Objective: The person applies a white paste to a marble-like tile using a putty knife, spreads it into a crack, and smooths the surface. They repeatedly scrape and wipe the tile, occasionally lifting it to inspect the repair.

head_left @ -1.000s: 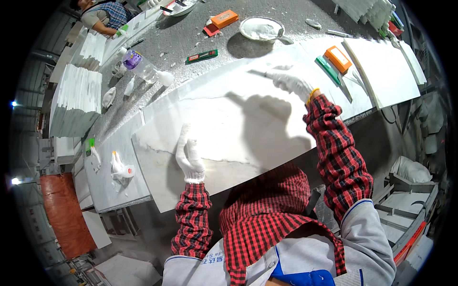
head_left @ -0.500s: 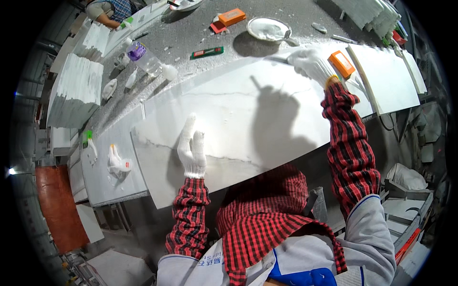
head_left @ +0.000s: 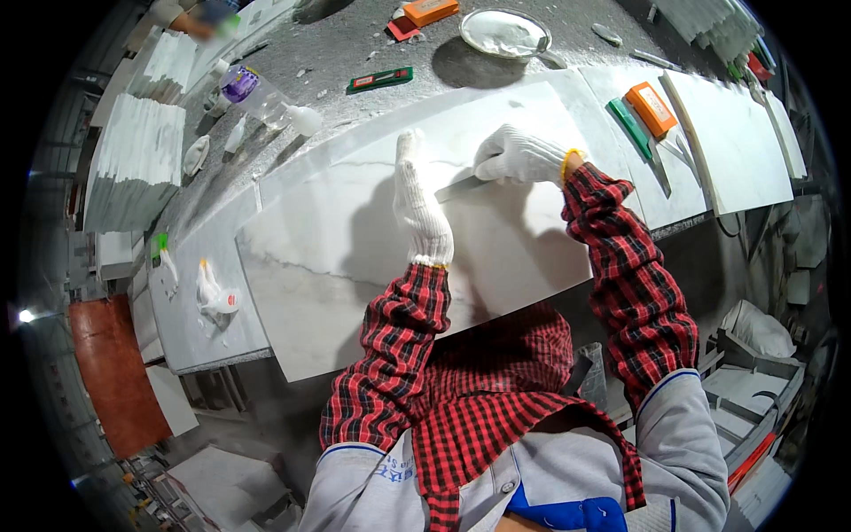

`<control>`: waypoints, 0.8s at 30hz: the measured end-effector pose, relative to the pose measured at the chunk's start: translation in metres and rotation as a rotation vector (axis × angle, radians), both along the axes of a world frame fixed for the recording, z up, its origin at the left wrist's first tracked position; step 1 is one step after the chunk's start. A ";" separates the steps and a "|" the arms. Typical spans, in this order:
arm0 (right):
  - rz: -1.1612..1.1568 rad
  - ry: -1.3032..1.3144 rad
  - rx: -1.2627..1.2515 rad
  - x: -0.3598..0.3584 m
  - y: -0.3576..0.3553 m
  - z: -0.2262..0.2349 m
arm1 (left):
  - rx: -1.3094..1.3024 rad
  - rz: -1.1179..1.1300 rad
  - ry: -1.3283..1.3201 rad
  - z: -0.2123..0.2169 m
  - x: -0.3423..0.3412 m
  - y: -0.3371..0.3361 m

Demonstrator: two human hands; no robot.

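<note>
A white marble-look slab (head_left: 355, 301) with grey veins lies before me, its near edge jutting past the bench. My right hand (head_left: 523, 155), in a white knit glove, grips a putty knife over the slab; its thin metal blade (head_left: 461, 188) points left, and the handle is hidden in the fist. Close to the blade's tip is my left hand (head_left: 419, 199), gloved too, its fingers stretched out and its side toward the slab. I cannot tell whether the blade touches the surface.
Right of the slab are a green-handled knife (head_left: 631, 129) and an orange box (head_left: 651, 108). Beyond lie a bowl of white paste (head_left: 503, 34), a green flat packet (head_left: 379, 80) and a plastic bottle (head_left: 257, 96). Stacked slabs (head_left: 135, 164) stand left; a person's hand (head_left: 188, 22) shows far left.
My right hand has come left and nearer with the putty knife, uncovering the green-handled knife. My left hand has moved right and farther, toward the blade. The view has shifted slightly.
</note>
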State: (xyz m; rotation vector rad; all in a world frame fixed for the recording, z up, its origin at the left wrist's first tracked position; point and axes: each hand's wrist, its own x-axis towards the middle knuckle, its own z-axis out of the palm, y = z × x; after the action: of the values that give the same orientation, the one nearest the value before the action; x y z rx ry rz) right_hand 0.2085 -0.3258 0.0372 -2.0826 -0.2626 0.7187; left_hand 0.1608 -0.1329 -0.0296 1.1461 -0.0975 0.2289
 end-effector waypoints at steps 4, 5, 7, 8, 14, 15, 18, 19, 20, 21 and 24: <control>-0.013 0.017 0.064 0.001 0.005 -0.007 | -0.055 -0.130 0.100 0.025 -0.001 0.004; -0.023 0.028 0.100 0.000 0.002 -0.014 | -0.082 -0.121 0.108 0.033 -0.006 0.011; -0.075 0.053 0.144 0.001 -0.005 -0.018 | -0.138 -0.087 0.128 0.050 -0.016 0.028; -0.119 0.065 0.153 0.001 -0.008 -0.018 | -0.126 -0.067 0.136 0.056 -0.023 0.041; -0.507 -0.061 0.188 0.026 -0.041 0.019 | 0.409 0.083 0.197 0.054 -0.077 0.091; -0.570 -0.215 0.280 0.037 -0.056 0.015 | 0.573 0.071 0.185 0.051 -0.082 0.086; -0.513 -0.451 -0.222 0.072 -0.099 0.016 | 1.007 -0.003 0.015 0.048 -0.090 0.054; -0.487 -0.494 -0.364 0.075 -0.110 0.017 | 1.108 -0.015 -0.064 0.048 -0.086 0.043; -0.557 -0.392 -0.275 0.067 -0.106 0.019 | 1.209 -0.011 -0.133 0.044 -0.084 0.036; -0.628 -0.289 -0.188 0.056 -0.105 0.021 | 1.309 -0.011 -0.204 0.040 -0.081 0.027; -0.614 -0.273 0.008 0.010 -0.104 0.007 | 1.457 0.048 -0.310 0.026 -0.047 0.032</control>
State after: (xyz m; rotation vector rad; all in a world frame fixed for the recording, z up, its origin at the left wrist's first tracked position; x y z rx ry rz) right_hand 0.2182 -0.4303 0.0443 -2.0892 0.2234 0.0646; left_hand 0.1135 -0.1010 -0.0033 2.5540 -0.5761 0.3918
